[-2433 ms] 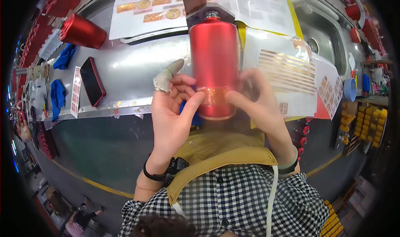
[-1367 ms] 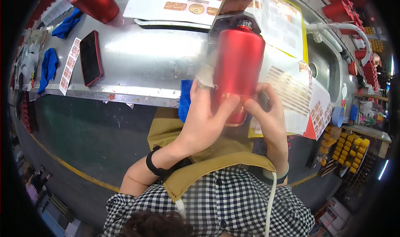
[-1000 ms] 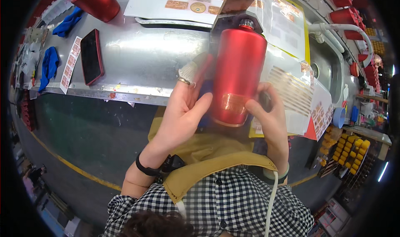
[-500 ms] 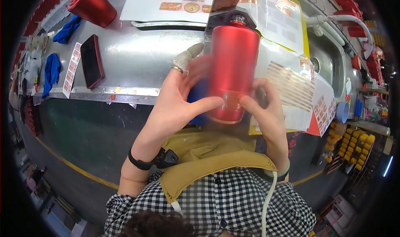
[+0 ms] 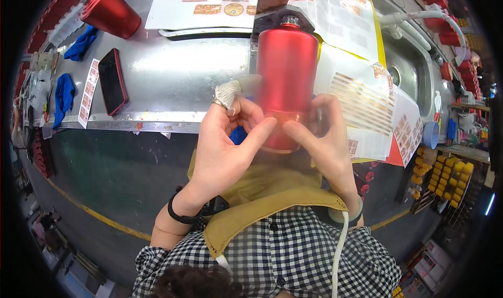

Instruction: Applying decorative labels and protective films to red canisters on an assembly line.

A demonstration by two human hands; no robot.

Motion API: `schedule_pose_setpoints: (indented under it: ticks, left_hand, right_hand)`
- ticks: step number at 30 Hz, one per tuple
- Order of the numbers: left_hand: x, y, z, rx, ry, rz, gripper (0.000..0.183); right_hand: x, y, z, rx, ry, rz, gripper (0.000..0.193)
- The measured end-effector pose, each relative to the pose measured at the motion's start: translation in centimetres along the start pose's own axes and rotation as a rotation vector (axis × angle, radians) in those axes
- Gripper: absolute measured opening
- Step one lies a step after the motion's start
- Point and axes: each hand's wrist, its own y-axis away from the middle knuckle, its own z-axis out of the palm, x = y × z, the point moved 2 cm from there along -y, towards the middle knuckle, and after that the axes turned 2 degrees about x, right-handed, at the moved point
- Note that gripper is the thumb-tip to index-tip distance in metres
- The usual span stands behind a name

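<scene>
A glossy red metal bottle lies in front of me, its neck against a dark metal bracket and its base toward me. My left hand sits at its left side. The thumb tip presses on the lower body, and the fingers curl beside it. A whitish wrap covers that hand's index finger. On the right side, my right hand bends round the bottle, thumb laid on the surface next to the left thumb. A faint orange-toned, see-through patch shows near the thumbs; its detail is blurred.
A steel bench carries a phone, blue cloths, a narrow sticker strip and another red metal vessel. Sheets of gold stickers lie behind; striped sheets are at right, beside a sink.
My left hand's fingers have folded in and the wrapped finger has come down. Both thumbs have drawn closer together on the bottle. The whole view has shifted slightly.
</scene>
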Motion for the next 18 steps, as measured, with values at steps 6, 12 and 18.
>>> schedule_pose_setpoints:
  ticks: [6,12,18]
  left_hand:
    - [-0.1,-0.28,-0.2,-0.026,0.035,-0.036,0.057]
    - [0.02,-0.41,-0.26,-0.046,0.021,-0.06,0.061]
    - [-0.21,-0.58,-0.3,-0.044,0.048,-0.063,0.063]
  right_hand:
    - [0.53,-0.14,-0.41,-0.028,-0.006,0.03,0.058]
    - [-0.08,-0.01,-0.26,-0.023,-0.01,0.043,0.056]
    - [0.26,-0.12,-0.11,-0.011,-0.02,-0.006,0.054]
